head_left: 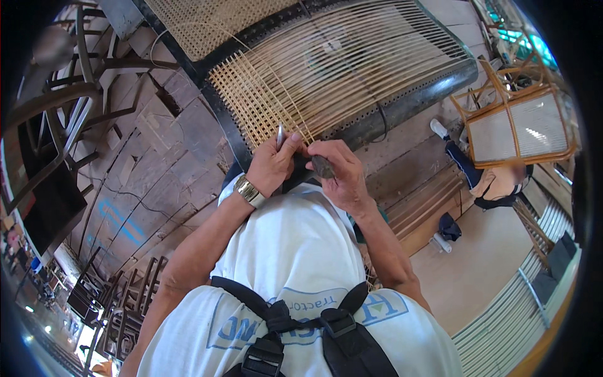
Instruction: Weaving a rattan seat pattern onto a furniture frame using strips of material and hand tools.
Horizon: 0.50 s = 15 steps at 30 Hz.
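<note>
A black chair frame (414, 94) lies ahead of me, strung with pale cane strands (370, 53). At its left end the strands cross into an open cane weave (248, 103). My left hand (273, 164), with a metal watch on its wrist, is closed at the near edge of the weave. From its fingers a slim silvery pointed tool (280, 136) sticks up. My right hand (344, 174) is curled around a dark rounded handle (323, 166), its fingertips close to the left hand's at the frame's near rim. What lies between the fingertips is hidden.
A finished cane panel (213, 22) adjoins at the far left. A loose cane strand (164, 34) loops out there. Dark chair frames (81, 94) are piled left. At right, a person (496, 185) sits by a brown cane-panelled frame (518, 129). Wooden boards (157, 144) cover the floor.
</note>
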### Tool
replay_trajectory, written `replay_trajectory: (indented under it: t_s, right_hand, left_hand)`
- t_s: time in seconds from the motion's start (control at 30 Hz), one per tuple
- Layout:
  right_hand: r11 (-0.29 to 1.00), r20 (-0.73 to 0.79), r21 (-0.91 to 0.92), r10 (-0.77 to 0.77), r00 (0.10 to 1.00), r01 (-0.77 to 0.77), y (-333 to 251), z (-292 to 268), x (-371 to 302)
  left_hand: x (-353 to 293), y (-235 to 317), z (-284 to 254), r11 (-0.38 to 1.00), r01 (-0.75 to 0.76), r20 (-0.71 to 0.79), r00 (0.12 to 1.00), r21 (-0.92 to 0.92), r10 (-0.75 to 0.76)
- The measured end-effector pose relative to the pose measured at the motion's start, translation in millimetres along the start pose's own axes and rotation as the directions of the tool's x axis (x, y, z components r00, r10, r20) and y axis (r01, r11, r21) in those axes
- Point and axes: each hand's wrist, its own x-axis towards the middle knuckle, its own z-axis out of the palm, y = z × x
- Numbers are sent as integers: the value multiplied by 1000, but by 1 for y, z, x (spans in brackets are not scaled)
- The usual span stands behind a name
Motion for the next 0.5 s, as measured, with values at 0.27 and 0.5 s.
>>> replay_trajectory:
  t_s: [0.27, 0.5]
  right_hand:
    - [989, -352, 104, -62, 934, 105, -67, -61, 70]
    - [664, -113, 644, 574, 811, -380, 29, -66, 8]
  left_hand:
    - [-1, -3, -3, 992, 64, 52, 997, -108, -58]
    - [4, -30, -1, 930, -273, 143, 959, 245, 244]
